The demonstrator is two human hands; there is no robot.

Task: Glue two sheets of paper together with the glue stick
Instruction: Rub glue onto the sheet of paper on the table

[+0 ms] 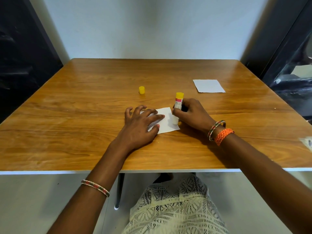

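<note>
Even, moderately bright illumination is seen across the wooden table [94, 102], with soft glare on its far right surface. Short, diffuse shadows are cast beneath the left hand [140, 125] and right hand [192, 115]. Straight lines are bowed toward the edges by wide-angle distortion. The dark side panels are underexposed, and slight softness is noted at the corners.

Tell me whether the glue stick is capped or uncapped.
Uncapped. Its yellow cap stands alone on the table, while the right hand presses the glue stick tip-down onto the near paper sheet.
</note>
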